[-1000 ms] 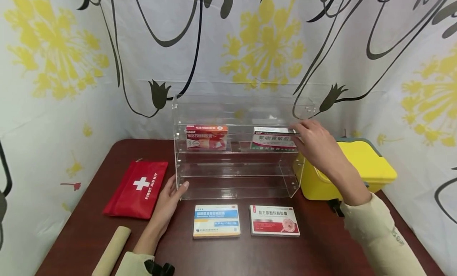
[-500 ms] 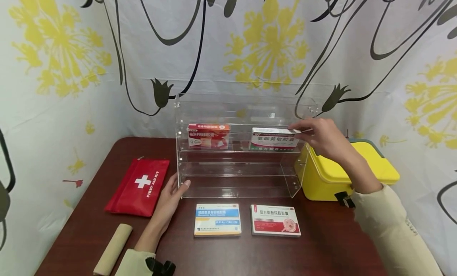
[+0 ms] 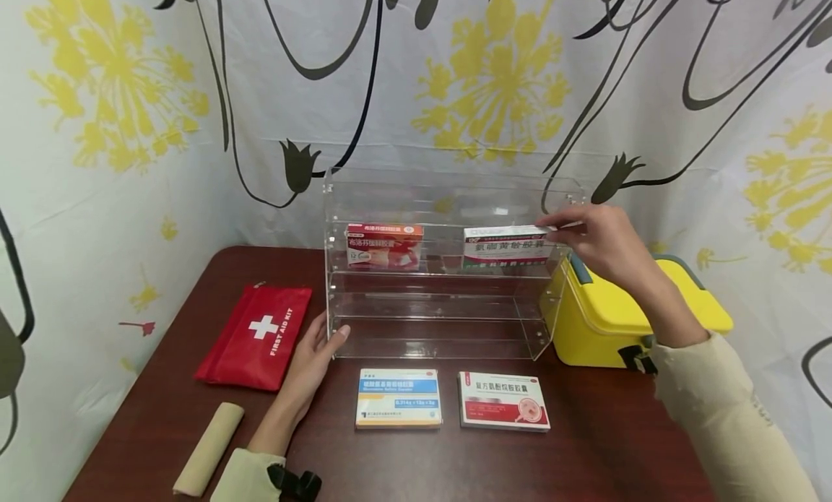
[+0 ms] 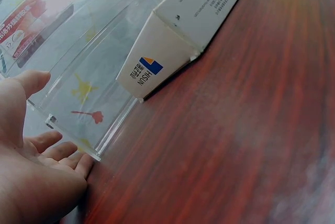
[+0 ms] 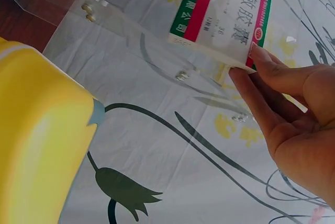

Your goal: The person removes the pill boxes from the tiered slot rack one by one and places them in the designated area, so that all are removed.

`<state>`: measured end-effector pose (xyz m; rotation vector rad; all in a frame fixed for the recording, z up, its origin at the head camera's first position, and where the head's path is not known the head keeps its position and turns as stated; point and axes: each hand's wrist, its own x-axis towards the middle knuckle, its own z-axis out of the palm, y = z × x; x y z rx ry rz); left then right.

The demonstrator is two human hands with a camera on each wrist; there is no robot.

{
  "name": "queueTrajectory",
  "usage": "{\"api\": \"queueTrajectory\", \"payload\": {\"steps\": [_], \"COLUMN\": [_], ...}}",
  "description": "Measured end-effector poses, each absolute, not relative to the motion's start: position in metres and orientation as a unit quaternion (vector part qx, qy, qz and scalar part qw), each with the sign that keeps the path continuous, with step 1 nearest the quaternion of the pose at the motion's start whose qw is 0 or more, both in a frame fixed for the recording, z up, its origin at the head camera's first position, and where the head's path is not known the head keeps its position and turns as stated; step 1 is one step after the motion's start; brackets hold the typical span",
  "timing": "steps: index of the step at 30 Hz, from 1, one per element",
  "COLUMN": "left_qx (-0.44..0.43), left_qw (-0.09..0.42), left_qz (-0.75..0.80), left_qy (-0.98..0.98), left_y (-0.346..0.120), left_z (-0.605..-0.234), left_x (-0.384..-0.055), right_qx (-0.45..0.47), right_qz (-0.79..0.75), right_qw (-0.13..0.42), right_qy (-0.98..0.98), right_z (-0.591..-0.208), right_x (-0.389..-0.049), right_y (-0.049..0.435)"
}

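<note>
A clear acrylic tiered rack [image 3: 434, 330] stands on the table. My left hand [image 3: 305, 363] grips its lower left side panel, thumb in front and fingers on the outer side. On an upper tier, at the right, sits a white, red and green medicine box [image 3: 507, 248]. My right hand [image 3: 601, 238] pinches that box's upper right corner between thumb and fingers; the right wrist view shows the fingertips on the corner of the medicine box [image 5: 222, 20]. A red medicine box [image 3: 385, 248] sits on the same tier, at the left.
Before the rack lie a blue, white and yellow medicine box [image 3: 399, 399] and a white and red one [image 3: 504, 401]. A red first aid pouch [image 3: 256, 336] and a beige roll [image 3: 209, 450] lie left. A yellow case [image 3: 640, 307] stands right, beneath my right forearm.
My right wrist has swung outward to the right, uncovering more of the pinched medicine box, which has shifted slightly left along its tier. My left hand stays on the rack.
</note>
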<state>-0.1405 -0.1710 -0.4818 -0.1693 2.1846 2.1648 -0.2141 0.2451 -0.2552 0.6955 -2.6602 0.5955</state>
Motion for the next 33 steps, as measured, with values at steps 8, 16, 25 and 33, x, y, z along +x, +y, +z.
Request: {"api": "queueTrajectory", "payload": {"steps": [8, 16, 25, 33], "left_qx": [-0.054, -0.057, -0.049, -0.045], "left_qw": [0.035, 0.039, 0.038, 0.042], "left_qz": [0.704, 0.697, 0.705, 0.702], "left_qy": [0.708, 0.714, 0.706, 0.71], "left_y": [-0.172, -0.173, -0.171, -0.174], "left_z": [-0.484, -0.482, -0.477, -0.481], "left_x": [-0.139, -0.138, -0.143, -0.144], "right_qx": [0.233, 0.257, 0.307, 0.279], "right_qz": [0.23, 0.244, 0.27, 0.333], "right_qw": [0.223, 0.259, 0.232, 0.037], "right_qy": [-0.918, -0.898, -0.882, -0.9], "right_z": [-0.236, -0.225, -0.228, -0.303], "right_x": [-0.208, -0.203, -0.164, -0.105], "right_y": [0.244, 0.246, 0.261, 0.284]}}
